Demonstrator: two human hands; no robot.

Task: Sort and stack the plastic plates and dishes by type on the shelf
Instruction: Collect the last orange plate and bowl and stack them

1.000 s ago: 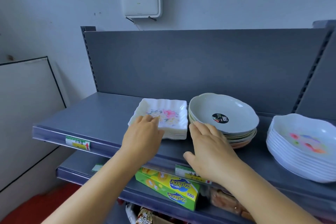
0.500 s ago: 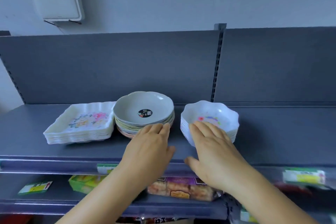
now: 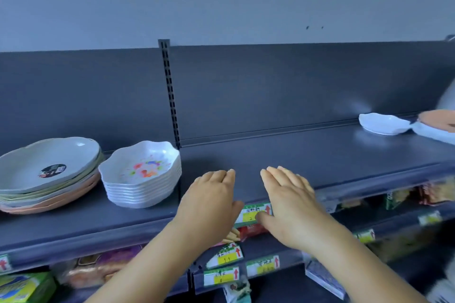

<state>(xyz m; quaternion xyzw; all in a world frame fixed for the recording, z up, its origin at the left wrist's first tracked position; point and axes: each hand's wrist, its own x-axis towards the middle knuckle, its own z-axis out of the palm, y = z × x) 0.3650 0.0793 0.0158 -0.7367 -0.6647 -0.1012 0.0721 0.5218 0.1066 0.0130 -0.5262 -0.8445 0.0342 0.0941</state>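
Observation:
A stack of round grey, green and orange dishes (image 3: 46,170) with a black sticker sits at the left of the dark grey shelf (image 3: 307,155). Beside it stands a stack of white scalloped dishes (image 3: 141,172) with a colourful print. Far right, a single white dish (image 3: 382,124) lies next to an orange plate (image 3: 437,118) resting on another white dish (image 3: 433,134), cut off by the frame edge. My left hand (image 3: 209,198) and my right hand (image 3: 288,194) hover palm-down over the bare middle of the shelf, fingers apart, holding nothing.
A slotted upright (image 3: 170,91) divides the shelf's back panel. Price labels (image 3: 256,211) line the front edge. Lower shelves hold packaged snacks (image 3: 98,268) and a green box (image 3: 24,288). A grey wall rises behind.
The view has swung right: the square floral plates have left the frame and the far-right dishes came in. Both hands moved right, off the dish stacks, to the bare shelf middle.

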